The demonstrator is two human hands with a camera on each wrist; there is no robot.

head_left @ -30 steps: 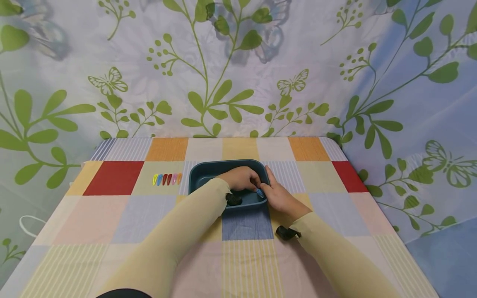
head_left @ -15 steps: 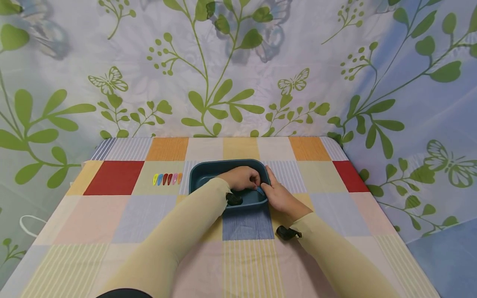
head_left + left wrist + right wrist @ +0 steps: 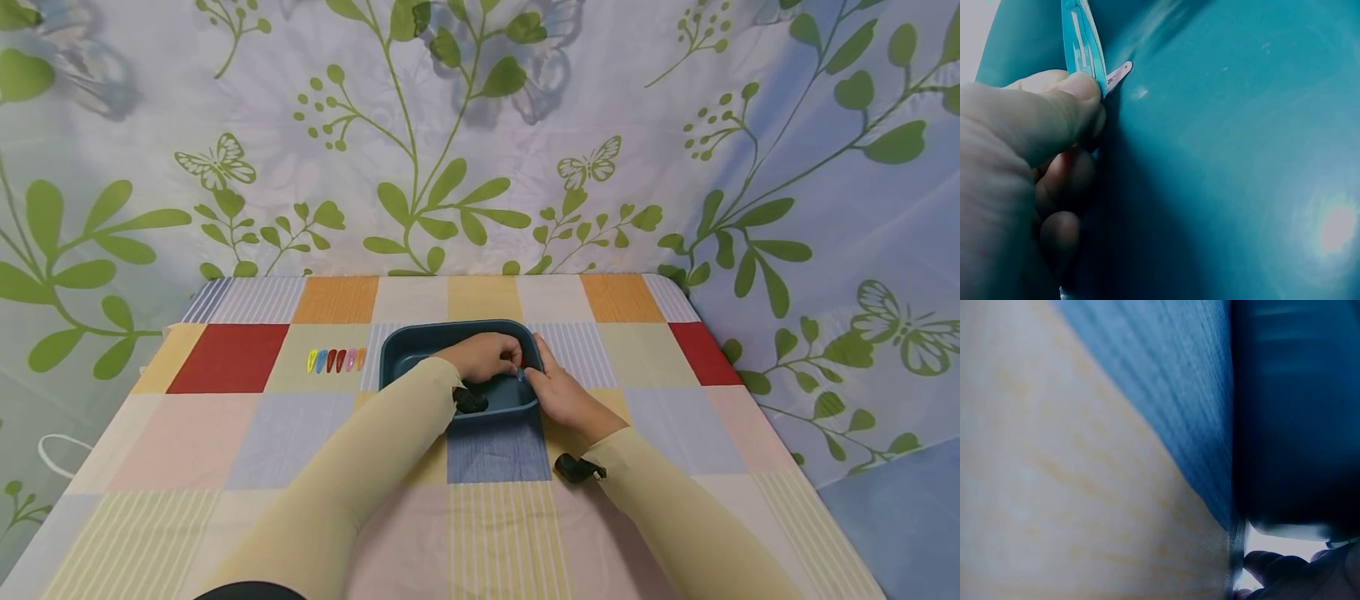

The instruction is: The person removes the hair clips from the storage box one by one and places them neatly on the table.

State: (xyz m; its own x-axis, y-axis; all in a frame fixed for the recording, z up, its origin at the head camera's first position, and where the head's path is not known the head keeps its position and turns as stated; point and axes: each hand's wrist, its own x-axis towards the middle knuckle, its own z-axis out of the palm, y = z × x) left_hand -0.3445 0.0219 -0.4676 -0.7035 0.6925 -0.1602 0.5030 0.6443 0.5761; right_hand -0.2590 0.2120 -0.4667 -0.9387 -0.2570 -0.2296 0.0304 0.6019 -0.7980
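Note:
My left hand point(image 3: 487, 357) reaches into a dark blue plastic bin point(image 3: 420, 337). Between its thumb and forefinger it pinches a blue snap hair clip point(image 3: 1082, 40), which stands up from the fingertips in the left wrist view. A pinkish hair clip point(image 3: 1119, 76) pokes out just behind it, partly hidden by the fingers. On the bin's right side, my right hand point(image 3: 564, 398) grips the wall, its thumb over the rim and its fingers along the outside. Only some dark fingers point(image 3: 1275, 569) of that hand appear at the bottom of the right wrist view.
Left of the bin, several hair clips point(image 3: 336, 360) lie in a neat row, yellow, blue, red, pink and orange. A patchwork cloth point(image 3: 300, 433) covers the table. Behind it hangs a leaf-print curtain point(image 3: 480, 125). A white loop point(image 3: 63, 454) shows at the left edge.
The blue hair clip has shifted slightly up and away from the bin's right corner, turning in the left hand's fingers. The right hand has kept its grip on the bin.

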